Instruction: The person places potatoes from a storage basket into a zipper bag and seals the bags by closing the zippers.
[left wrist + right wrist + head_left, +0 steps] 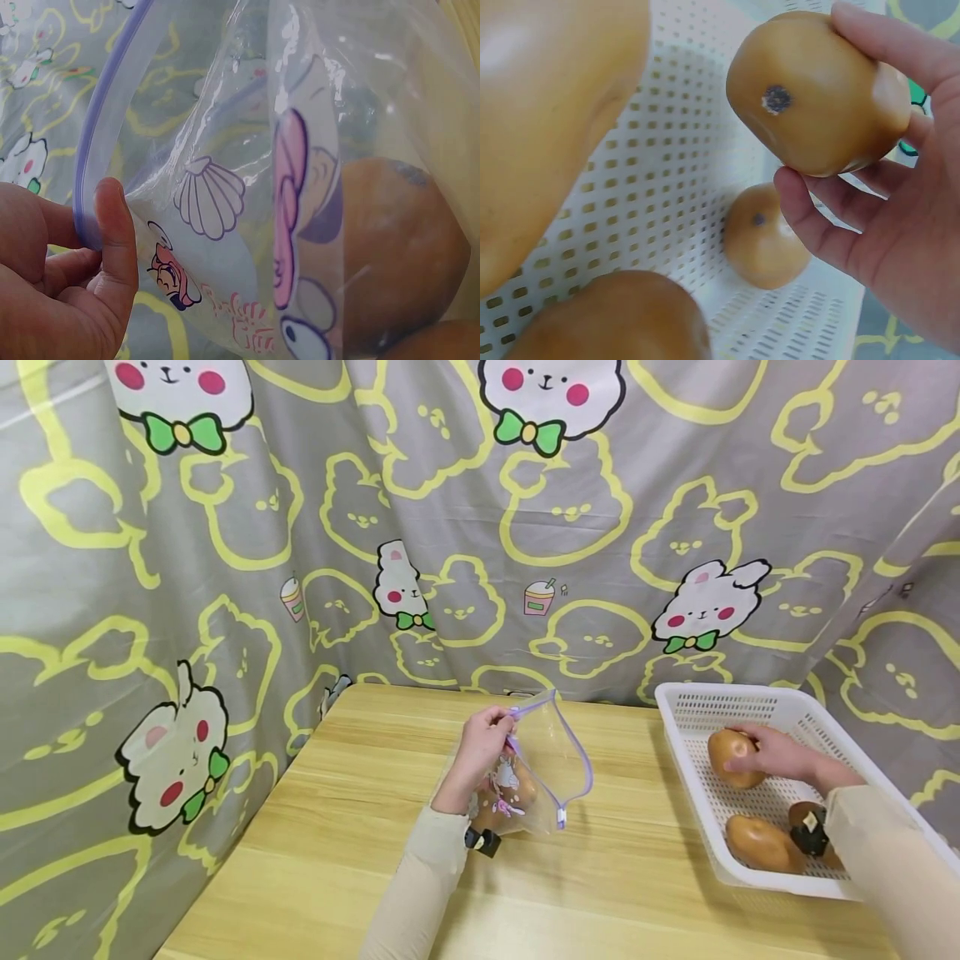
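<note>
My left hand (487, 739) pinches the purple-edged rim of a clear zip bag (551, 752) printed with cartoon figures; its mouth gapes toward the right. Inside the bag lie brown potatoes; one potato (405, 255) shows through the plastic in the left wrist view. Over the white basket, my right hand (783, 756) grips a smooth brown potato (817, 94) with a dark patch at one end. Beneath and beside that hand sit several other potatoes, among them a long potato (761, 843) near the basket's front and a smaller potato (765, 236) by its wall.
The white perforated basket (686, 793) stands on the right of the wooden table (360, 785). A grey curtain (450, 510) with yellow outlines and rabbit figures hangs behind and to the left. A white slider (562, 816) sits at the near end of the bag's zip.
</note>
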A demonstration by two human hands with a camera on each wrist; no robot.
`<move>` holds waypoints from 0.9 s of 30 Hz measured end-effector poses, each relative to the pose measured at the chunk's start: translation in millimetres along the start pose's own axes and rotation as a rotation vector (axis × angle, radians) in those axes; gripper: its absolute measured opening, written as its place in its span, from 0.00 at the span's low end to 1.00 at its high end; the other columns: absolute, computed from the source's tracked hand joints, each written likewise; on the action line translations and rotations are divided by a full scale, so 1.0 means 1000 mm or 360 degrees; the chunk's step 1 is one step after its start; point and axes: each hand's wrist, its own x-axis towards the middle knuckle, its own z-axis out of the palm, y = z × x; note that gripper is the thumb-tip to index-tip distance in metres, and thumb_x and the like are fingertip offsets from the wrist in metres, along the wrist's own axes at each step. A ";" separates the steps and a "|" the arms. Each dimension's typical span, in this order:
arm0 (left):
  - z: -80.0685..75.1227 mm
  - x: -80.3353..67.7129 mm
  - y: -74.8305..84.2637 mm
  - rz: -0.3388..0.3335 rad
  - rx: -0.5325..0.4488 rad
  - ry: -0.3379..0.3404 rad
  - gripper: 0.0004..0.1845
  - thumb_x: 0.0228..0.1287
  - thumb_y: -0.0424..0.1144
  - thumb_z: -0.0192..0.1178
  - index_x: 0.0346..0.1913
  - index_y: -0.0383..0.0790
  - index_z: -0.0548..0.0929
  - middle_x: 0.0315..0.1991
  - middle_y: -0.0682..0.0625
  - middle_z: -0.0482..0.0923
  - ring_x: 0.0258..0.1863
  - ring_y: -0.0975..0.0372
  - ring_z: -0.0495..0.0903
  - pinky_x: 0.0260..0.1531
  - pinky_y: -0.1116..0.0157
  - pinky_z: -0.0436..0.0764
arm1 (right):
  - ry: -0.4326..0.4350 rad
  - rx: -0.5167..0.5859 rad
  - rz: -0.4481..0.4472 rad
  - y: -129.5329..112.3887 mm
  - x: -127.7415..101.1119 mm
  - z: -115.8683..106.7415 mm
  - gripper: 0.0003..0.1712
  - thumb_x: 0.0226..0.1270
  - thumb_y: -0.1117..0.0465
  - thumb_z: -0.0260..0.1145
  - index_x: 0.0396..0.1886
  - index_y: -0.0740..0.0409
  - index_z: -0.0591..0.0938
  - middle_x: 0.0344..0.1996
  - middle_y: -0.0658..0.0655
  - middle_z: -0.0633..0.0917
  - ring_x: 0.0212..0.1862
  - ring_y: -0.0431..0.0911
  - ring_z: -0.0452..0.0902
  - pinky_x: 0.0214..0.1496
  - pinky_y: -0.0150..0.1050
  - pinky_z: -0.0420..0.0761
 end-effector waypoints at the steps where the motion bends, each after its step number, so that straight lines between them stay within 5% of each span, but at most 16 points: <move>1: 0.000 0.000 0.000 -0.0001 -0.0004 -0.0001 0.08 0.68 0.32 0.52 0.36 0.32 0.79 0.24 0.49 0.72 0.13 0.65 0.71 0.14 0.73 0.72 | 0.0002 0.0009 0.0005 -0.003 0.000 -0.001 0.46 0.55 0.53 0.72 0.63 0.77 0.62 0.46 0.70 0.76 0.41 0.54 0.74 0.36 0.41 0.76; 10: 0.002 -0.002 0.000 0.0004 0.0012 -0.0010 0.11 0.68 0.32 0.52 0.43 0.25 0.79 0.25 0.48 0.73 0.14 0.65 0.71 0.15 0.73 0.74 | 0.0088 0.0006 -0.0001 -0.022 0.000 -0.012 0.45 0.54 0.53 0.72 0.63 0.74 0.62 0.42 0.67 0.78 0.39 0.52 0.74 0.36 0.42 0.75; 27: 0.005 -0.003 0.000 0.0003 0.0063 0.0001 0.08 0.68 0.31 0.52 0.39 0.29 0.80 0.28 0.43 0.75 0.14 0.65 0.71 0.17 0.71 0.75 | 0.0115 -0.0043 -0.0194 -0.081 0.006 -0.011 0.47 0.55 0.52 0.73 0.67 0.66 0.61 0.46 0.63 0.78 0.40 0.50 0.74 0.39 0.42 0.75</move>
